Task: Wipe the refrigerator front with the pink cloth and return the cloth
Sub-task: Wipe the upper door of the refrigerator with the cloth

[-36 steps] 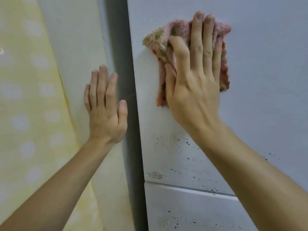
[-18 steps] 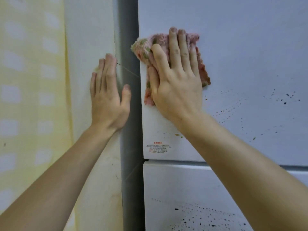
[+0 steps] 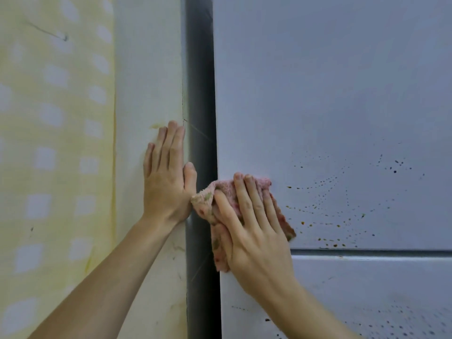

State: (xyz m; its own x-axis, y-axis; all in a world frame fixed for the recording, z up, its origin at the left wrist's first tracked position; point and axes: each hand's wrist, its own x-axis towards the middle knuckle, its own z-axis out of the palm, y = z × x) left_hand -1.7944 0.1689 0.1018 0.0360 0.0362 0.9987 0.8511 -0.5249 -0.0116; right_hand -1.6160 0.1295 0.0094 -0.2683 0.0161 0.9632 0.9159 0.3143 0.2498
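Observation:
The refrigerator front [image 3: 330, 94] is a pale grey-white door that fills the right side, speckled with small dark and orange spots low on the panel. My right hand [image 3: 249, 231] presses the pink cloth [image 3: 278, 216] flat against the door's lower left corner, just above the seam to the lower door. The cloth is folded and fuzzy, with green and red marks, and mostly hidden under my fingers. My left hand [image 3: 166, 177] lies flat, fingers together, on the pale wall beside the fridge's dark side edge.
A dark grey strip [image 3: 200, 94], the refrigerator's side, runs vertically between wall and door. A yellow sheet with white squares [image 3: 53, 143] covers the wall at far left. A lower door panel [image 3: 367, 289], also spotted, starts below the horizontal seam.
My right hand has slid the cloth down the door's left edge toward the seam. My left hand has stayed on the wall while the view shifted upward.

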